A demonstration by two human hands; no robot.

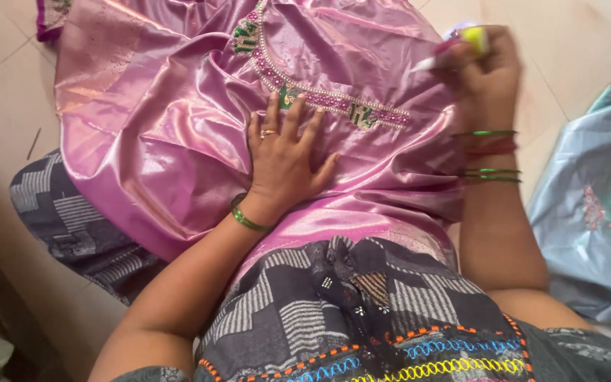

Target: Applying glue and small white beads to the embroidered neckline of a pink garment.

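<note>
The left hand point(286, 159) is lying flat and spread, fingers apart, pressing on the shiny pink satin garment point(178, 127) that is draped over the person's lap and the pale tiled floor point(1, 120), its fingertips resting just below the beaded, green-and-pink embroidered neckline point(319, 99). The right hand point(486, 74) is curling closed around a slim marker-like tool with a yellow-green end and a pale tip point(454, 46), holding it above the garment's right edge, the tip pointing toward the neckline without clearly touching the cloth.
</note>
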